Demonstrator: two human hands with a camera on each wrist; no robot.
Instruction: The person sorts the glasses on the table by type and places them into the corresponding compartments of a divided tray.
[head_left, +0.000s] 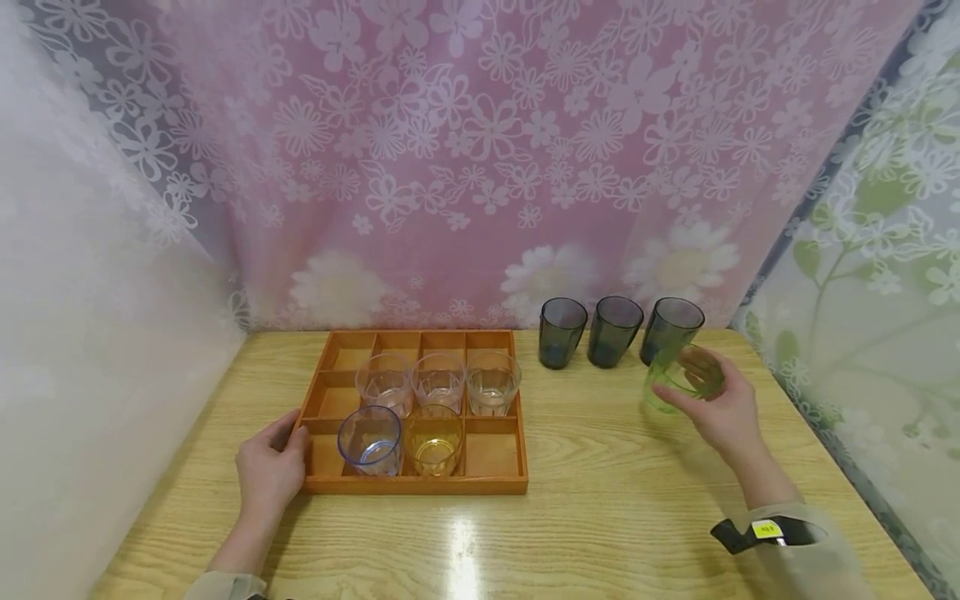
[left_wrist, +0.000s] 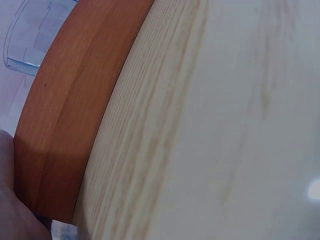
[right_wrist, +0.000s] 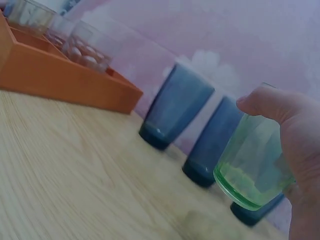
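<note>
My right hand [head_left: 726,412], at the right of the bench [head_left: 600,517], is curled about a green glass [right_wrist: 252,160], thumb on one side and fingers on the other, opened only to the glass's width. The glass stands in front of the rightmost of three dark glasses [head_left: 615,332], partly overlapping it in the head view; its base appears just clear of the bench. The dark glasses form a row along the back, near a pink floral cloth [head_left: 480,167].

My left hand [head_left: 270,467] grips the wooden tray [head_left: 420,485] by its left wall, near the front corner, its grasp closed to about the wall's thickness. The tray has three rows of four compartments. In the middle row, three clear glasses [head_left: 438,387] occupy the second, third and fourth compartments from the left; in the front row, a blue-rimmed glass [head_left: 370,442] sits in the second and a yellow glass [head_left: 435,442] in the third. A dark strap with a yellow label [head_left: 767,529] shows at my right wrist.
</note>
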